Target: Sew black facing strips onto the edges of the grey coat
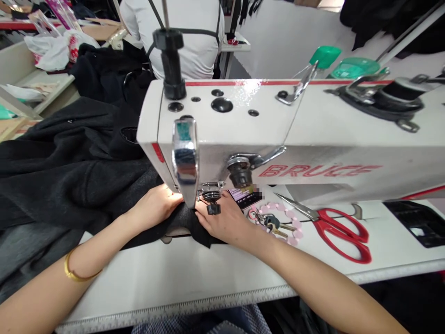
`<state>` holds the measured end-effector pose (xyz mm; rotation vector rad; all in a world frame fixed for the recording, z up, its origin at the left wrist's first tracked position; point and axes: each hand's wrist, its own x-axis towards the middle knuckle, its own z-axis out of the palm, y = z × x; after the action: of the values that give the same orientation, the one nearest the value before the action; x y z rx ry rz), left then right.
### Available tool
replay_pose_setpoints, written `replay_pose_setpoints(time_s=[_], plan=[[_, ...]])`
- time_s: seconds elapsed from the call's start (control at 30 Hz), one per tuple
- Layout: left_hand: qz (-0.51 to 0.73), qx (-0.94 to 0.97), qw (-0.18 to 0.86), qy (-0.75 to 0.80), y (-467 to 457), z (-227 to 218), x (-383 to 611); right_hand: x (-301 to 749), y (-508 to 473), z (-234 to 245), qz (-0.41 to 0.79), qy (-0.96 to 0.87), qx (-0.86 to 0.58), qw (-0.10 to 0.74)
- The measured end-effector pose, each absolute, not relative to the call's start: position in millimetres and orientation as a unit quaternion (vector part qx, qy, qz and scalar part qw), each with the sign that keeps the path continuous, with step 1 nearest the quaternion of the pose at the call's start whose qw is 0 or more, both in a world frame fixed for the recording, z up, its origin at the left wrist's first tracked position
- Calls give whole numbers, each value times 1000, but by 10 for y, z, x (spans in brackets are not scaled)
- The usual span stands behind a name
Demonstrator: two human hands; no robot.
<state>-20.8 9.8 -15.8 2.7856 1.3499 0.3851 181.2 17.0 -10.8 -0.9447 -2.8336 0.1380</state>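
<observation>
A white sewing machine (313,134) stands across the table. Black fabric (69,171) lies heaped to its left and runs under the machine's head. My left hand (156,206) rests flat on the fabric just left of the presser foot, fingers stretched toward the needle. My right hand (224,222) lies on the fabric's edge just right of the foot, fingers extended and pressing the cloth down. A gold bangle (74,273) sits on my left wrist. The needle itself is hidden behind the machine's chrome face plate (184,157).
Red-handled scissors (333,229) lie on the table to the right, beside keys on a pink bead ring (278,222) and a phone (245,195). A person in a white shirt (181,32) sits beyond the machine. The white table edge (174,306) carries a ruler strip.
</observation>
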Motion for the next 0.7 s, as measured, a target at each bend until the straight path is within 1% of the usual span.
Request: replay_pose_setpoints(time_s=[0.17,0.33,0.57,0.7], plan=[[155,896,-11,416,131,-152,-221,1788,186,-119,41,-938,-334,80],[138,893,1,429,123,-152,-226,1790,166,-126,39,-942,-324,76],[150,893,2,425,115,-128,-223,1838,111,-123,25,-933,-342,108],[151,895,-5,420,135,-150,-246,1840,92,-113,45,-930,-351,101]])
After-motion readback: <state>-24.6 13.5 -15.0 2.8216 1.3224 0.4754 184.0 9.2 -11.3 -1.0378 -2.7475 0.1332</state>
